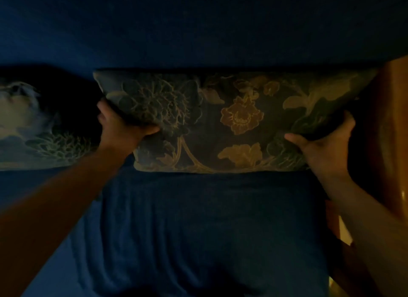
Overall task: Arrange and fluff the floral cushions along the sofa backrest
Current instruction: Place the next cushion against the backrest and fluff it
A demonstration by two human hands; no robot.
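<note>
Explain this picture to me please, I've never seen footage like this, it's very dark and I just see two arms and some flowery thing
There is no machine here. The one picture comes from a camera worn on a person's head, looking forward and down, so the two bare arms are the wearer's own. The left hand and the right hand each grip one end of a floral cushion, which stands against the dark blue sofa backrest. Below it is the blue, wrinkled sofa seat. A second floral cushion sits to the left, partly cut off. The brown shape at the right edge looks like a wooden armrest, though the dim light makes that uncertain.
</note>
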